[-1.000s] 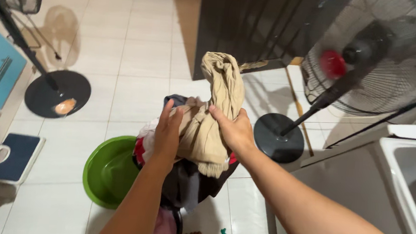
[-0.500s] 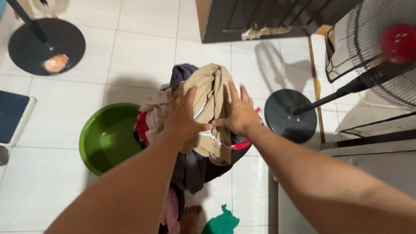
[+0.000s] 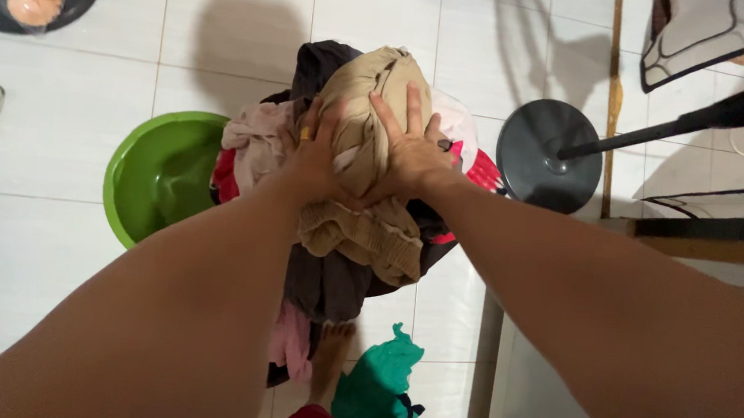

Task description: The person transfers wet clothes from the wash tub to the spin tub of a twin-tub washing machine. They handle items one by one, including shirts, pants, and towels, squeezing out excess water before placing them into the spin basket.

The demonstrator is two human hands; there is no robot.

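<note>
A tan garment (image 3: 370, 120) is found on top of a heap of clothes (image 3: 332, 268), near the middle of the white tiled floor (image 3: 69, 123). The left hand (image 3: 314, 156) is pressed against the garment's left side and the right hand (image 3: 408, 150) against its right side, fingers spread flat; the grip of both hands is held apart, clamped on nothing. A green basin (image 3: 158, 174) is seen just beside the heap on the left. A round black fan base (image 3: 549, 157) is noted to the right. A teal cloth (image 3: 376, 382) lies on the floor below the heap.
</note>
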